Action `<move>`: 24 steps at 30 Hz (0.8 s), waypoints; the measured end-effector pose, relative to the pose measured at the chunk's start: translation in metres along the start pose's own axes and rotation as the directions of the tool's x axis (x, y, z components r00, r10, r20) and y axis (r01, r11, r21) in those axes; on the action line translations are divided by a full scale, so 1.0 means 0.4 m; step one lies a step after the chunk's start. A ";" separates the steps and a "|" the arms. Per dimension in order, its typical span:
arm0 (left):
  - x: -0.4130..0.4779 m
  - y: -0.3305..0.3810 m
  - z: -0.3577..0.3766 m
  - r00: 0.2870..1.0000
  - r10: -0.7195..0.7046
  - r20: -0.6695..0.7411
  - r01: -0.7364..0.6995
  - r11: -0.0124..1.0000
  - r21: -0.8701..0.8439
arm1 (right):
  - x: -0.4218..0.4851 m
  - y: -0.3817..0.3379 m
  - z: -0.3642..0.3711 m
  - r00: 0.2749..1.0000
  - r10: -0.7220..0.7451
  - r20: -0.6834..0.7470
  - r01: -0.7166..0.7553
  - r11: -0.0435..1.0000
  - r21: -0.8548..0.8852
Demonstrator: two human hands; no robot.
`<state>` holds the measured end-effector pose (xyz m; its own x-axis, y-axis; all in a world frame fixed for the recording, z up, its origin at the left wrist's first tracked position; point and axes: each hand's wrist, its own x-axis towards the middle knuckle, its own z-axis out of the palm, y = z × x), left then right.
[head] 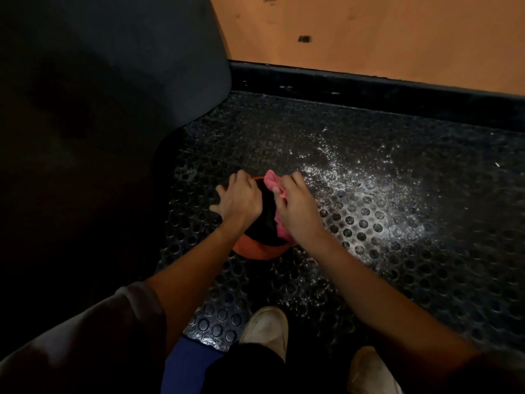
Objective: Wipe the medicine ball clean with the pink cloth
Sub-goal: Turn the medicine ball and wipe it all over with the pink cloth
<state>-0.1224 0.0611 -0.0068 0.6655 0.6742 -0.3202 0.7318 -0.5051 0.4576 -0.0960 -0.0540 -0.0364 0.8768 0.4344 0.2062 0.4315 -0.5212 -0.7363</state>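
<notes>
Pink cloth (272, 180), gripped in the right hand (295, 209), presses the right side of the medicine ball (265, 217) on the rubber floor (369, 265). Spread flat, the left hand (240, 200) steadies the ball (it could roll); firm overlapping strokes, turning it, should reach the underside.

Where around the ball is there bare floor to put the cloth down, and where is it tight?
Bare studded floor lies right of the medicine ball, out to the black baseboard, though a white dusty patch speckles it. More runs between ball and shoes. It is tight on the left, where a big dark shape sits close to the left hand.
</notes>
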 end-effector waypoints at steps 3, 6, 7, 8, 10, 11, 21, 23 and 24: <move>0.001 -0.004 0.002 1.000 -0.020 -0.013 0.020 1.000 -0.020 | 0.024 0.004 -0.006 0.989 0.149 0.004 -0.149 0.988 0.052; 0.014 -0.009 -0.005 0.999 -0.043 -0.006 0.043 0.998 -0.044 | -0.048 -0.011 -0.006 0.999 -0.027 0.022 0.024 0.992 0.127; 0.024 -0.012 -0.011 0.998 -0.067 -0.001 0.067 0.995 -0.068 | -0.083 -0.011 -0.004 0.993 -0.102 0.067 0.089 0.981 0.170; 0.032 -0.016 -0.016 0.996 -0.093 0.008 0.093 0.992 -0.090 | -0.115 -0.002 -0.002 0.981 -0.154 0.116 0.128 0.970 0.205; 0.041 -0.033 -0.026 0.995 -0.094 0.038 0.098 0.988 -0.116 | -0.160 0.028 -0.005 0.969 -0.170 0.178 0.121 0.960 0.254; 0.043 -0.043 -0.030 0.997 -0.057 0.060 0.063 0.992 -0.113 | -0.170 0.040 -0.010 0.974 -0.128 0.187 0.071 0.956 0.283; 0.031 -0.126 0.015 0.942 0.336 0.017 -0.326 0.925 -0.195 | 0.010 -0.003 -0.040 0.997 0.061 0.047 -0.067 0.989 0.129; 0.017 -0.116 0.028 0.935 0.353 0.006 -0.348 0.925 -0.153 | 0.051 -0.011 -0.028 0.988 0.085 0.126 -0.083 0.996 -0.018; 0.015 -0.112 0.034 0.936 0.352 0.003 -0.349 0.927 -0.134 | 0.054 -0.012 -0.024 0.985 0.106 0.138 -0.100 0.994 -0.049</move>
<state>-0.1494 0.0805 -0.0405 0.8812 0.4513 -0.1410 0.4269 -0.6312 0.6476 -0.0771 -0.0493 -0.0224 0.8797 0.4741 0.0359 0.3512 -0.5972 -0.7211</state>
